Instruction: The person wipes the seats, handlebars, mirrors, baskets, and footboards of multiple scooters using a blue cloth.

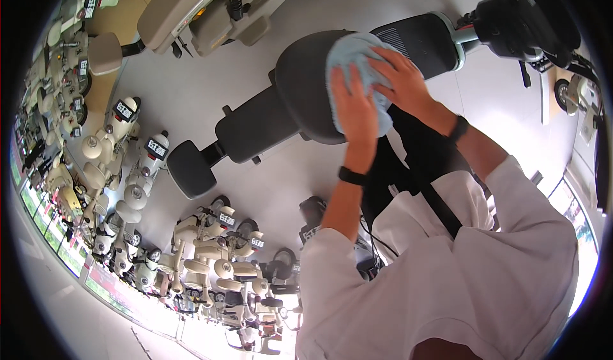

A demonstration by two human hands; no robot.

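A light blue cloth [357,53] lies bunched over the right part of a broad dark grey scooter seat [310,85]. Both hands rest on it from above. My left hand [355,107] presses down on its lower middle, fingers stretched out and apart. Against the upper right of the cloth lies my right hand [402,82], also with spread fingers. Neither palm shows, so any fold of cloth pinched beneath is hidden. Left of the seat runs a flat dark rear cushion [258,123], with a small dark backrest pad [191,169] beyond it.
Right of the seat are the scooter's footboard [412,44] and dark front end [523,24]. A beige scooter [191,15] stands close at the upper left. Several parked scooters [217,258] line the lower left, before bright windows. Grey floor [185,91] shows between them.
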